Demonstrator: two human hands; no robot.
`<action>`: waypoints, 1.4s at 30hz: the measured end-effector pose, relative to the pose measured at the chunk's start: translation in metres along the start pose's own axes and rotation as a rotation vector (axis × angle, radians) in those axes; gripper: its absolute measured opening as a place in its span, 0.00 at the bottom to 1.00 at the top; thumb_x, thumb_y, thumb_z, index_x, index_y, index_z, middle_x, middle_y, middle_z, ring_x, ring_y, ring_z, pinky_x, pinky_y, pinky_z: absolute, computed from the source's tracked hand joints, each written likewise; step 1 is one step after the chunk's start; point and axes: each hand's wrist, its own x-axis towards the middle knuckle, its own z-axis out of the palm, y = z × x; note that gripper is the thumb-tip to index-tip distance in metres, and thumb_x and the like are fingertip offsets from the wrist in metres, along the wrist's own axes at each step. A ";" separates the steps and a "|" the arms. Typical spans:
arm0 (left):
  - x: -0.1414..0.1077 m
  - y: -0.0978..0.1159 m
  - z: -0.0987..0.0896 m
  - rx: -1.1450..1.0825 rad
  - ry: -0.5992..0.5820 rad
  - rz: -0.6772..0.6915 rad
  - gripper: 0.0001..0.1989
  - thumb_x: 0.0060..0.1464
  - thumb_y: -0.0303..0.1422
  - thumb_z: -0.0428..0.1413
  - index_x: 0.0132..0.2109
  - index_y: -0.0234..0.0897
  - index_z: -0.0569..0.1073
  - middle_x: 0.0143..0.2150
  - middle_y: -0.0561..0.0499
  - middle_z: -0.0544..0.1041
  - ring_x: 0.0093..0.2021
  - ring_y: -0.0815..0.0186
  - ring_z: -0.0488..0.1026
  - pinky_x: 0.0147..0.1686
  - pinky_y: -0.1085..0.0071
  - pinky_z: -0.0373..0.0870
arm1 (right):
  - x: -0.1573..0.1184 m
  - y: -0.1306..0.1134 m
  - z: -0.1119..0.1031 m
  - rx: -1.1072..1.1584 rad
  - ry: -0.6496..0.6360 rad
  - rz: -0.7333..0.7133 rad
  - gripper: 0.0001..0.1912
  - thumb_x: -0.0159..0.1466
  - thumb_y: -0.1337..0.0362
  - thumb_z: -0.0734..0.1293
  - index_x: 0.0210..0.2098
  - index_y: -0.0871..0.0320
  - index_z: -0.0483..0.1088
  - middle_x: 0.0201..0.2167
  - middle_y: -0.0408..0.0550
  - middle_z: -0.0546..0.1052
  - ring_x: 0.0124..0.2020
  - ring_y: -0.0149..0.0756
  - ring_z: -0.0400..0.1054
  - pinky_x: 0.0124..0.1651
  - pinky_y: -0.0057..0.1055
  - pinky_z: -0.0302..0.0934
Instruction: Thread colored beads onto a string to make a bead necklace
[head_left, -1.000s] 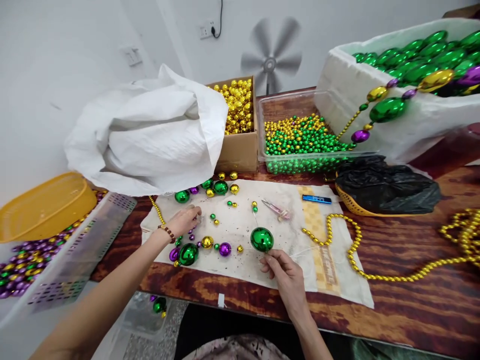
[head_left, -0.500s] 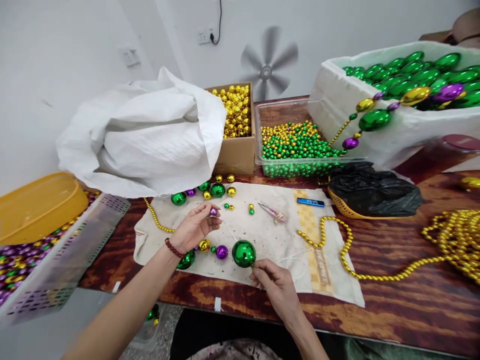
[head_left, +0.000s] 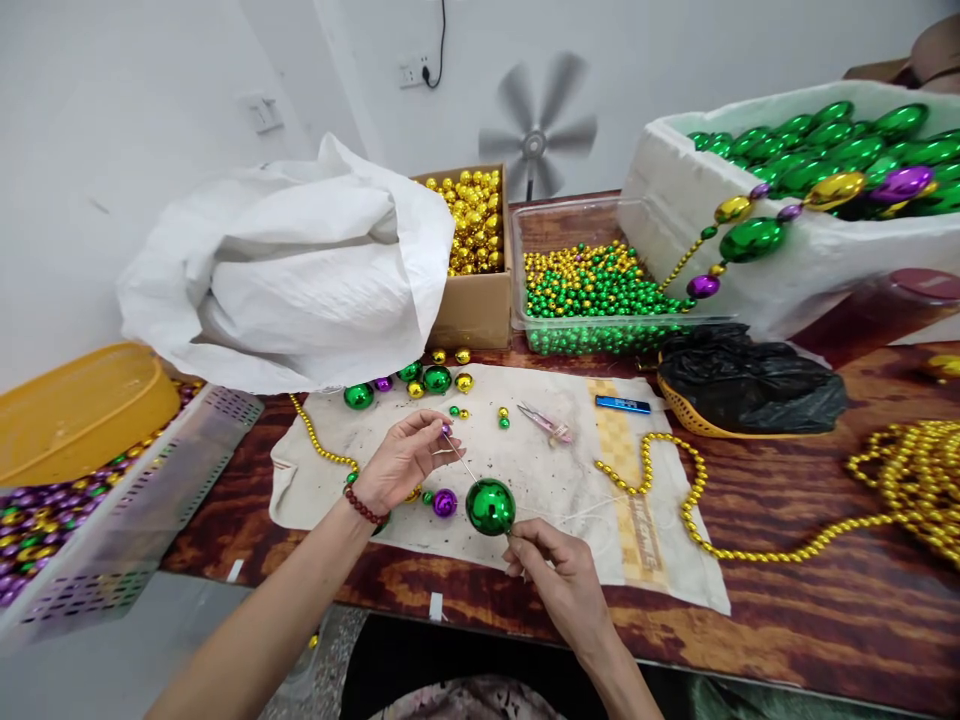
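Observation:
My left hand, wearing a beaded bracelet, pinches a small purple bead between thumb and fingertips. From it a thin pale strand, string or needle, runs down to a large shiny green bead. My right hand is closed at that bead's lower right edge, its thumb and forefinger gripping it there. Under and beside my left wrist lie strung beads, among them a purple bead; part of the row is hidden. All this is above a pale cloth.
Scissors and a blue lighter-like object lie on the cloth. Gold bead strands stretch right. Behind stand a white sack, a carton, a clear bin and a foam box. A bead basket is left.
My left hand has moved slightly right with the small purple bead, closer to the green bead. The strand between them looks shorter. My right hand stays almost in place.

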 end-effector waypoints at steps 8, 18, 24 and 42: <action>0.002 -0.003 0.005 -0.008 0.028 0.116 0.10 0.46 0.30 0.70 0.35 0.34 0.78 0.31 0.55 0.77 0.31 0.71 0.76 0.46 0.61 0.77 | -0.001 0.003 0.001 0.063 0.008 0.090 0.13 0.64 0.54 0.67 0.30 0.57 0.73 0.24 0.46 0.78 0.22 0.36 0.73 0.27 0.28 0.64; 0.001 -0.027 0.026 -0.026 0.050 0.103 0.15 0.46 0.32 0.70 0.42 0.33 0.80 0.36 0.49 0.80 0.39 0.64 0.79 0.47 0.65 0.73 | 0.012 0.012 0.010 0.225 0.083 0.169 0.19 0.60 0.47 0.71 0.31 0.59 0.74 0.25 0.48 0.78 0.24 0.35 0.72 0.25 0.26 0.62; 0.003 -0.068 0.057 0.053 0.122 0.124 0.16 0.56 0.44 0.60 0.39 0.34 0.78 0.30 0.50 0.78 0.29 0.68 0.73 0.30 0.73 0.67 | 0.020 0.008 0.007 0.156 0.013 0.126 0.17 0.62 0.49 0.69 0.30 0.58 0.73 0.26 0.46 0.77 0.24 0.35 0.73 0.25 0.26 0.61; 0.002 -0.059 0.100 1.117 -0.444 0.281 0.10 0.58 0.29 0.54 0.31 0.35 0.78 0.26 0.54 0.77 0.29 0.70 0.71 0.32 0.76 0.64 | 0.023 -0.026 -0.065 0.448 0.487 -0.040 0.16 0.53 0.56 0.79 0.32 0.61 0.76 0.31 0.50 0.80 0.24 0.30 0.71 0.24 0.24 0.63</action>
